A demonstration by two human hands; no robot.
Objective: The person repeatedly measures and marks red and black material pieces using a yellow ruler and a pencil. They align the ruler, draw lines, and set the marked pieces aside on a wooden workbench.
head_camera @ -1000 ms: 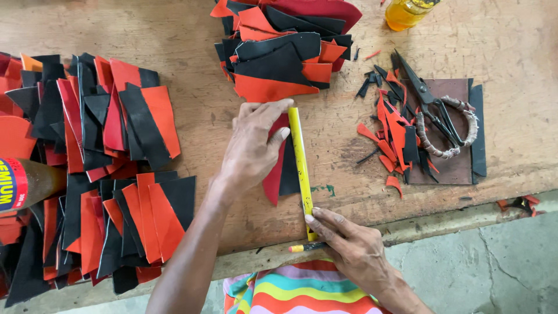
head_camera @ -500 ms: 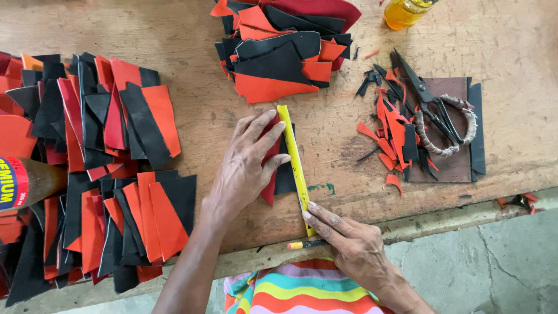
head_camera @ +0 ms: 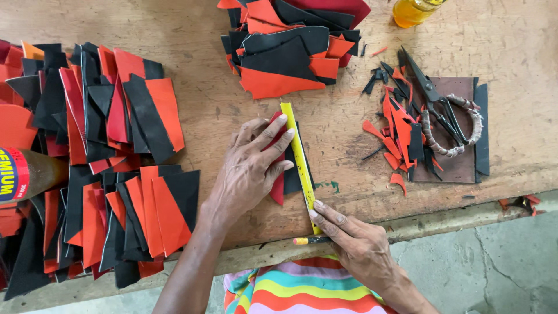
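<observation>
My left hand [head_camera: 251, 168] lies flat, fingers spread, pressing a yellow ruler [head_camera: 299, 160] down on a red-and-black cut piece [head_camera: 286, 180]; nothing gripped, just weight on it; fingertips touch the ruler's left edge. My right hand [head_camera: 354, 244] is at the ruler's near end, fingers partly curled, index and middle fingertips touching the ruler; a pencil [head_camera: 311, 239] lies under this hand along the table's front lip, can't tell if I actually grip it. Ruler runs nearly straight away from me, tilted slightly left at the far end; its far tip sits just short of the top pile of red and black pieces [head_camera: 290, 46]. The cut piece is mid-table, near the front edge of the wooden table [head_camera: 349, 134]; bare wood right of the ruler up to the trimmings [head_camera: 398, 128]. Scissors [head_camera: 442, 110] rest on a brown pad [head_camera: 459, 168] at right, well apart. Left side crowded: stacked pieces [head_camera: 110, 168] close beside my forearm; glue bottle [head_camera: 26, 174] at far left edge; yellow bottle [head_camera: 414, 10] top right.
</observation>
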